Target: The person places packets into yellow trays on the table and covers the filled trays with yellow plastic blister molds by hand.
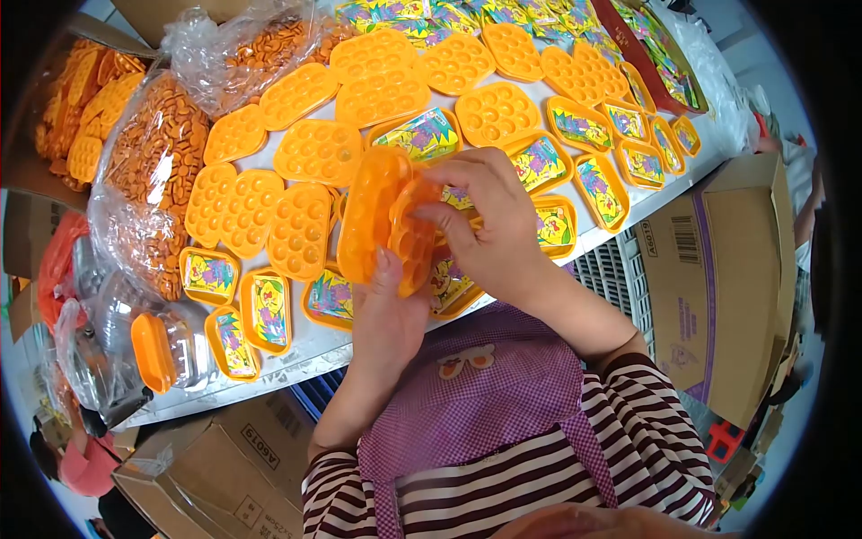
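Observation:
My left hand (391, 310) grips an orange plastic case (370, 216), held tilted up above the table's front edge, its thumb on the near side. Against the case leans an orange insert with round cups (413, 247). The fingers of my right hand (494, 216) close on the upper edge of this insert. Under and beside my hands lie orange trays with colourful printed packets in them, such as one tray (267, 310) to the left and another tray (602, 191) to the right. More cupped orange inserts (299, 231) lie behind.
A clear bag of small orange pieces (157, 171) stands at the left, beside a carton of orange parts (90, 108). Loose printed packets (530, 13) and a red box of packets (660, 54) are at the back. Cardboard boxes (718, 278) stand below the table (602, 235).

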The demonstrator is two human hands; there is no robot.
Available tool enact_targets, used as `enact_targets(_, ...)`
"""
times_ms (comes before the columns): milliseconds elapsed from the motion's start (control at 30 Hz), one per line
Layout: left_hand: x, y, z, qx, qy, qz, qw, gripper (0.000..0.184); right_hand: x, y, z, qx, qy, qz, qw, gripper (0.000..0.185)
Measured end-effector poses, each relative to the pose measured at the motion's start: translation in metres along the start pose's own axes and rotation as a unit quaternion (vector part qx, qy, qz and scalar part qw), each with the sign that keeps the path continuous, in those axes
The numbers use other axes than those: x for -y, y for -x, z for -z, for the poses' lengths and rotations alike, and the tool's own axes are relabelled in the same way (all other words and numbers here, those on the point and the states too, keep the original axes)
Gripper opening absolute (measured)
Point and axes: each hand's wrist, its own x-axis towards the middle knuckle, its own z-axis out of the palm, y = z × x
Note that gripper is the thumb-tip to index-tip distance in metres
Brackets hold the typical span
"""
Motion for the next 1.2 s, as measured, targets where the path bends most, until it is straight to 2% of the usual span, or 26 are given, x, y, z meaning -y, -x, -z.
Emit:
enact_targets(233,-0.002,0.003,0.006,0.027,-0.011,0.022,0.999,0.056,-0.006,-0.011,0.009,0.089,-0.044,-0.022,0.995,0.024)
enact_targets(333,0.001,0.003,0.003,0.022,-0.017,0.007,1.0,0.056,-0.007,-0.008,0.009,0.081,-0.059,-0.02,0.995,0.024)
enact_targets(500,-0.001,0.006,-0.004,-0.026,-0.009,0.016,0.999,0.056,0.0,0.0,0.001,-0.001,-0.013,-0.01,1.0,0.025)
enact_targets(633,0.0,0.006,0.006,-0.006,-0.02,0.014,1.0,0.058,0.003,0.001,0.0,-0.006,-0.045,-0.015,0.999,0.027)
enact_targets(733,-0.002,0.015,0.019,0.023,-0.055,0.012,0.998,0.062,0.005,0.002,0.012,0.086,-0.087,-0.048,0.991,0.029)
enact_targets(833,-0.004,0.03,0.037,0.037,-0.075,-0.001,0.996,0.065,0.014,0.004,0.02,0.183,-0.117,-0.038,0.975,0.028)
enact_targets(900,-0.004,0.036,0.044,0.012,-0.105,-0.028,0.994,0.067,0.017,0.007,0.02,0.197,-0.147,-0.041,0.968,0.025)
enact_targets(1000,-0.008,0.04,0.052,-0.004,-0.105,-0.011,0.994,0.066,0.013,0.011,0.018,0.228,-0.172,-0.026,0.958,0.024)
enact_targets(1100,-0.015,0.031,0.04,-0.013,-0.042,0.016,0.999,0.065,0.013,0.01,0.019,0.226,-0.184,-0.029,0.956,0.022)
enact_targets(1200,-0.02,0.019,0.033,-0.03,-0.011,-0.012,0.999,0.063,0.01,0.011,0.02,0.206,-0.201,-0.048,0.957,0.02)
